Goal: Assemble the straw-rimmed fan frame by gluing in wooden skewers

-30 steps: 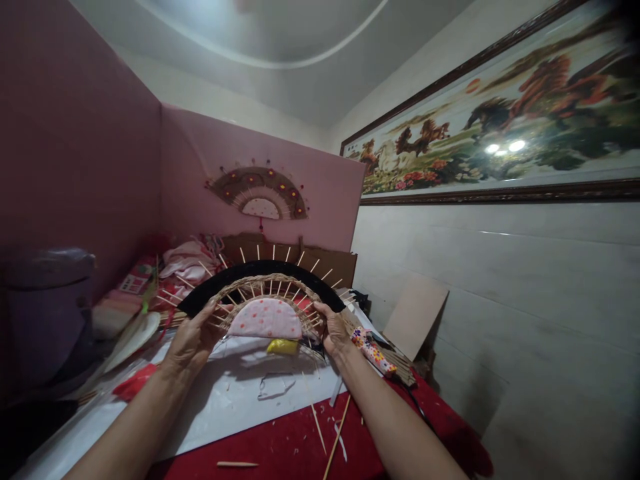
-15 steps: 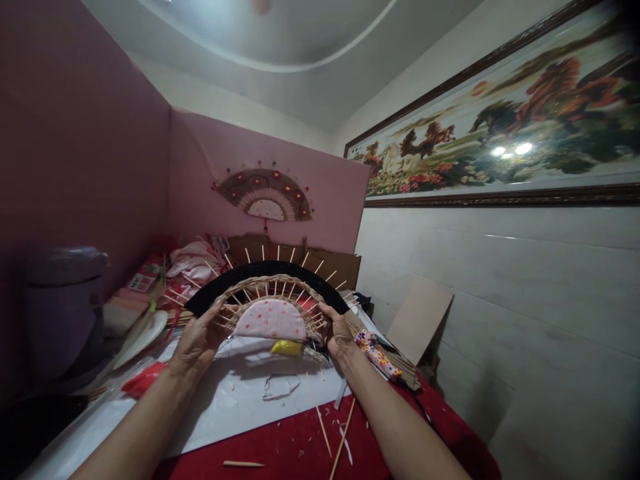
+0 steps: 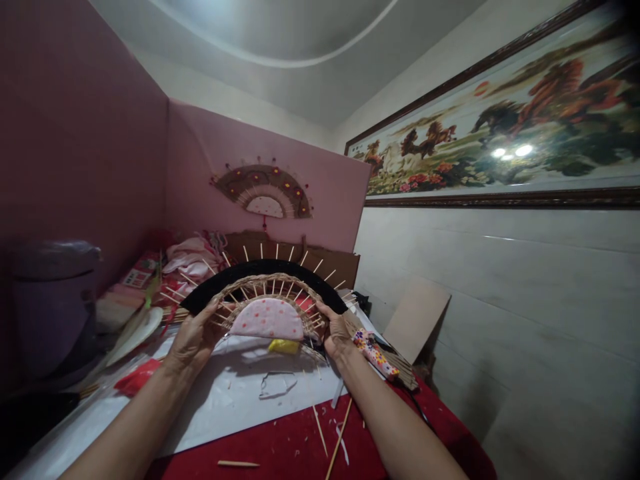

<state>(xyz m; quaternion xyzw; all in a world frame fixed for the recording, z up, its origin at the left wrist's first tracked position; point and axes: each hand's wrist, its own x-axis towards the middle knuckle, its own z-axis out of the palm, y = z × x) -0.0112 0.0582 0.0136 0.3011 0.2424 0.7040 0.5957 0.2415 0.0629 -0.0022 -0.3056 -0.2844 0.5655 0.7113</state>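
Observation:
Between both hands I hold up a handmade fan [image 3: 267, 267], a half-circle of thin wooden sticks with a wide black band, a braided tan band inside it and a pink polka-dot half-disc at the base. My left hand [image 3: 195, 333] grips its left side, thumb near the end of the braid. My right hand [image 3: 336, 330] is closed on the right side in the same way. Stick tips stick out past the black band. Below the fan, a small yellow packet [image 3: 284, 346] lies on a white sheet [image 3: 235, 400].
A finished-looking brown fan [image 3: 263, 190] hangs on the pink board [image 3: 325, 180]. On the red cloth [image 3: 280, 453] lie loose sticks [image 3: 340, 437] and scraps. A flowered cloth roll [image 3: 375, 355] sits at right. A red packet [image 3: 137, 377], a pale round piece [image 3: 137, 333] and a lidded bin [image 3: 55, 313] are at left.
The view has shifted slightly, so the surroundings sit a little further left. Both hands keep their hold on the fan, which stays almost in the same position.

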